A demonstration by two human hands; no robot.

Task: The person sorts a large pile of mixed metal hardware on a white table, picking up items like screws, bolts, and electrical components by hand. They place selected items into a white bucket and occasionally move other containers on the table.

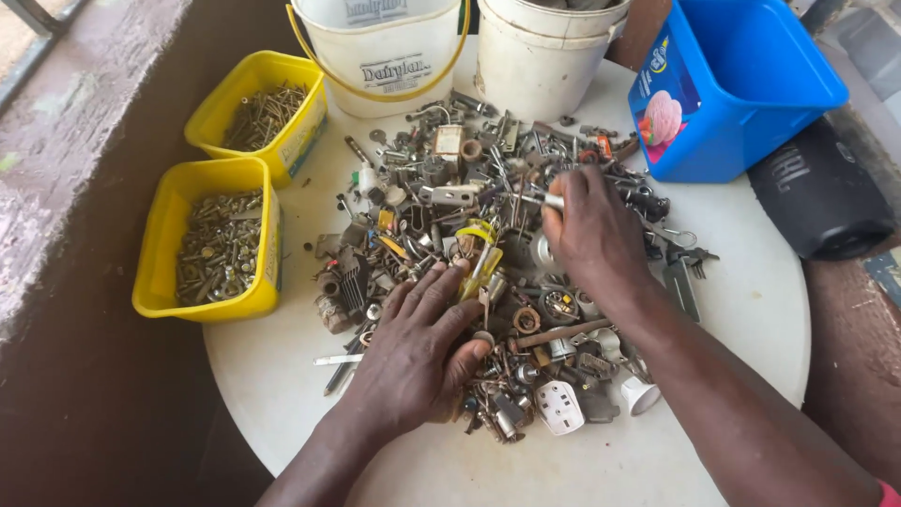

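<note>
Round and white, the counter (pixel 751 310) carries a wide heap of mixed hardware (pixel 488 253): screws, brackets, plug parts and small metal fittings, piled across its middle. The left hand (pixel 418 343) lies flat on the near side of the heap, fingers spread and loose, its grip closed on nothing. The right hand (pixel 591 235) reaches into the far side, and its grip pinches a small silver metal piece (pixel 552 200) between thumb and fingertips, just above the pile. Two yellow tubs stand at the left edge: the nearer yellow tub (pixel 155 272) holds screws and bolts, the farther yellow tub (pixel 225 89) holds longer nails or screws. Both tubs are partly filled, so some sorting looks done, yet most of the heap remains unsorted. Two white buckets (pixel 526 66), a blue tub (pixel 751 84) and a black speaker (pixel 821 197) sit at the far side.
</note>
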